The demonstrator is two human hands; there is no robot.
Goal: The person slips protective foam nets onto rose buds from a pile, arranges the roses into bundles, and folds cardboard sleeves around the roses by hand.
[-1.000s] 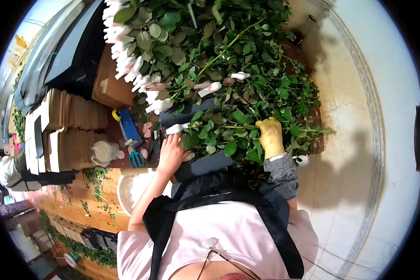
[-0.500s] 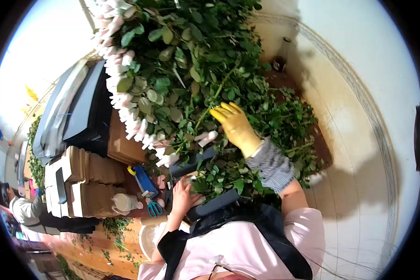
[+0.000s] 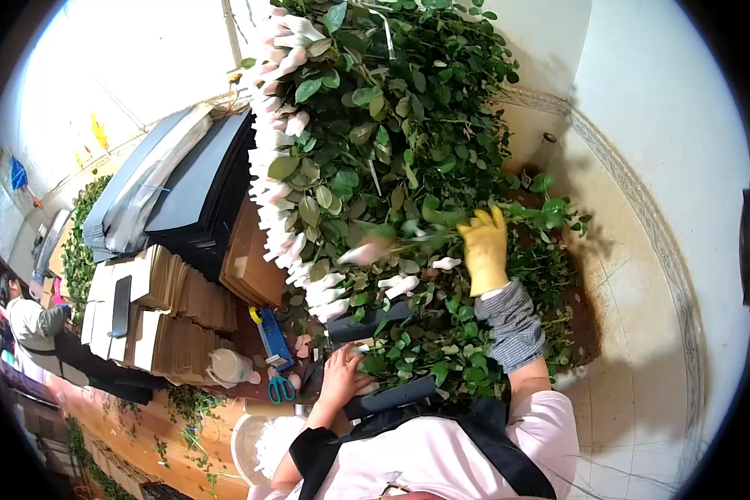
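Note:
A yellow glove covers my right hand (image 3: 485,254). Its fingers are closed round the leafy stem of a rose (image 3: 365,251), whose pale pink head points left and is blurred by motion. Bare, my left hand (image 3: 342,380) lies low with fingers stretched out beside the rose heads and leaves between two dark strips. The nearer dark strip (image 3: 389,397) runs along in front of my body. Beyond the hands rises a big pile of roses (image 3: 425,108), their pale heads in white sleeves lined up along its left side. Two loose rose heads (image 3: 398,286) show near the middle.
Left of the pile stand stacked cardboard sheets (image 3: 183,308) and dark grey boards (image 3: 200,183). Teal scissors (image 3: 281,388), a blue and yellow tape dispenser (image 3: 272,337) and a white jug (image 3: 229,367) sit nearby. A white bin (image 3: 246,446) is lower left. Another person (image 3: 46,333) works far left.
My right hand has lifted a rose from the pile and moved right with it. The left hand stays near the dark strips. The whole view has shifted.

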